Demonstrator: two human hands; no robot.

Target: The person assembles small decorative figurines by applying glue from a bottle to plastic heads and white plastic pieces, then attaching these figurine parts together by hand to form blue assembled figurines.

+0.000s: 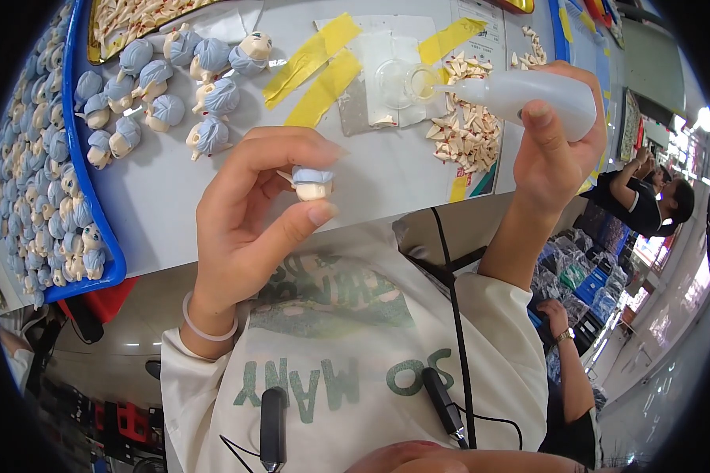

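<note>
Between the thumb and fingers of my left hand (237, 209) is a small doll head (313, 186), cream below and pale blue on top, with a pointed bit sticking out at its left. My right hand (558, 154) is wrapped round a translucent white squeeze bottle (521, 93), tipped sideways with its thin nozzle pointing left. The nozzle's end is by a small clear round dish (392, 83) on a grey-white board. Below the bottle lies a pile of small cream pointed pieces (464, 142). Several similar blue-haired heads (165, 110) stand loose on the table's left side.
A blue tray (106, 252) full of blue-haired heads fills the far left. At the back left, a gold-rimmed tray (95, 49) holds more pointed pieces. Yellow tape strips (312, 59) lie on the table. Another person (643, 193) is off to the right; a black cable (456, 315) hangs before me.
</note>
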